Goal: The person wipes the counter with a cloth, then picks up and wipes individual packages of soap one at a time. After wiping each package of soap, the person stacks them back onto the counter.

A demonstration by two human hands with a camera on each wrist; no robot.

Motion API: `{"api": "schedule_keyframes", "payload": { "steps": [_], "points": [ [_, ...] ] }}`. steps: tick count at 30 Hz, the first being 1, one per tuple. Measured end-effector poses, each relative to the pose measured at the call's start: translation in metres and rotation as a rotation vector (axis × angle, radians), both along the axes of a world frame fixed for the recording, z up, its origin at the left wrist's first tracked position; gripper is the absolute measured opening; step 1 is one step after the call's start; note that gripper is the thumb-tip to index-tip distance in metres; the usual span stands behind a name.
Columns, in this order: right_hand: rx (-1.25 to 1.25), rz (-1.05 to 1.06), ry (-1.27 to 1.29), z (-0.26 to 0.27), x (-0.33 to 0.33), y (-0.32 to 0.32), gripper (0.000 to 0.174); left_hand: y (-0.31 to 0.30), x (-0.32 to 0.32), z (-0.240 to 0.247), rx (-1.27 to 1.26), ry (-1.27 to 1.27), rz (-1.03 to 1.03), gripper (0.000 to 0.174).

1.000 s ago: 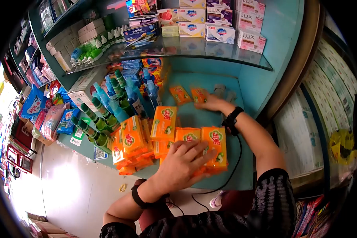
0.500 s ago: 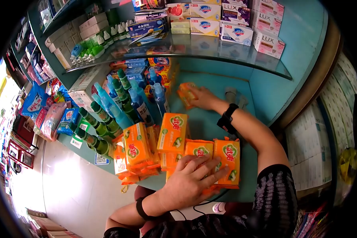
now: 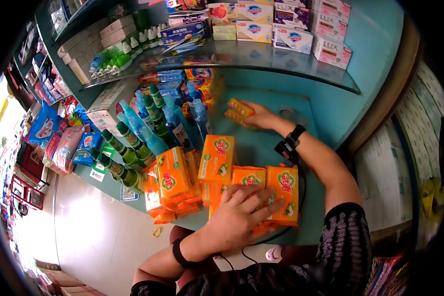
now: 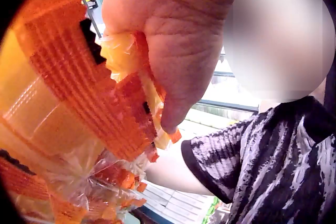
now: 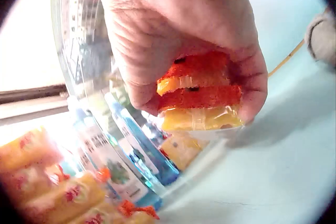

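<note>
My right hand (image 3: pixel 262 117) grips two orange-wrapped soap bars (image 5: pixel 199 95), stacked flat on each other, toward the back of the turquoise counter. In the right wrist view, its thumb and fingers close on opposite sides of the pair. The left hand (image 3: pixel 241 212) lies over the front of a group of orange soap bars (image 3: pixel 284 190), its fingers spread across the wrappers. Seen from the left wrist, the thumb (image 4: pixel 178 82) reaches down beside the crimped wrapper ends (image 4: pixel 79 77). Another stack of the same bars (image 3: pixel 172 180) stands just left of it.
Green-capped bottles (image 3: pixel 128 148) and blue spray bottles (image 3: pixel 176 126) stand close together left of the right hand. A glass shelf (image 3: pixel 261 61) with boxed soap overhangs the counter's back. A dark cable (image 3: pixel 302 197) runs beside the front bars; a grey object (image 3: pixel 287 113) sits at the right.
The right hand has brought its soap bar together with the one lying to its left and now grips both, turned on edge. The left hand stays on the front bars.
</note>
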State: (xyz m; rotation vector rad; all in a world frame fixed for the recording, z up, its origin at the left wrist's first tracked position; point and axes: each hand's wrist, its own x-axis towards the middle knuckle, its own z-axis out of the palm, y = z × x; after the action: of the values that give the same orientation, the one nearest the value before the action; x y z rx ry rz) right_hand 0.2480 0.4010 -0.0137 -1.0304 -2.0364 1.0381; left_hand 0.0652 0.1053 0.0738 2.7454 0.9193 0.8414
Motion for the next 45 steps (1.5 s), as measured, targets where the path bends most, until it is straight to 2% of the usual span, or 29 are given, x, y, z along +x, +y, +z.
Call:
{"api": "schedule_keyframes", "payload": {
  "steps": [1,4,6,8,11,14,15,18,19,22,25,29,31,34,38,42,45],
  "points": [
    [-0.080,-0.039,-0.056,0.035,0.009,-0.031,0.071,0.001,0.000,-0.001,-0.003,-0.014,-0.004,0.058],
    [-0.138,-0.094,0.055,0.063,0.045,-0.093,0.072,0.000,0.001,-0.002,0.013,-0.031,0.002,0.057],
    [-0.315,-0.238,0.042,0.090,0.065,-0.147,0.072,-0.002,0.002,-0.001,0.020,-0.039,0.002,0.056],
    [-0.352,-0.290,0.160,0.092,0.088,-0.192,0.072,-0.003,0.001,-0.001,0.029,-0.043,0.003,0.056],
    [-0.205,-0.270,0.193,0.067,0.122,-0.246,0.073,-0.006,0.001,0.000,0.020,-0.044,0.000,0.056],
    [0.046,-0.330,-0.009,0.043,0.127,-0.273,0.075,-0.006,0.001,-0.003,0.044,-0.040,-0.007,0.054],
    [0.146,-0.351,-0.150,0.040,0.124,-0.280,0.077,-0.006,0.001,-0.002,0.054,-0.034,-0.005,0.054],
    [0.148,-0.498,-0.374,0.048,0.101,-0.307,0.077,-0.009,0.001,-0.003,0.080,-0.020,0.000,0.054],
    [0.265,-0.538,-0.372,0.035,0.100,-0.308,0.077,-0.009,0.001,-0.003,0.091,-0.016,0.000,0.054],
    [0.271,-0.588,-0.571,0.026,0.094,-0.321,0.076,-0.009,-0.001,-0.003,0.099,-0.010,-0.012,0.054],
    [0.281,-0.565,-0.617,0.018,0.090,-0.334,0.075,-0.011,-0.003,0.000,0.053,-0.019,-0.031,0.054],
    [0.067,-0.321,-0.629,0.039,0.108,-0.332,0.076,-0.015,-0.015,0.005,0.010,-0.128,-0.083,0.055],
    [0.002,-0.205,-0.669,0.074,0.118,-0.313,0.076,-0.019,-0.030,0.008,0.036,-0.141,-0.057,0.055],
    [0.070,-0.157,-0.282,0.092,0.132,-0.261,0.072,-0.020,-0.052,0.014,0.098,-0.157,0.030,0.054],
    [-0.238,-0.177,-0.399,0.148,0.117,-0.192,0.066,-0.010,-0.064,0.020,0.157,-0.128,0.160,0.051],
    [-0.180,-0.173,-0.499,0.171,0.110,-0.119,0.073,0.005,-0.060,0.020,0.135,-0.032,0.165,0.054],
    [-0.243,-0.192,-0.528,0.168,0.101,-0.087,0.078,0.016,-0.061,0.008,0.072,0.017,0.199,0.054]
  ]
}}
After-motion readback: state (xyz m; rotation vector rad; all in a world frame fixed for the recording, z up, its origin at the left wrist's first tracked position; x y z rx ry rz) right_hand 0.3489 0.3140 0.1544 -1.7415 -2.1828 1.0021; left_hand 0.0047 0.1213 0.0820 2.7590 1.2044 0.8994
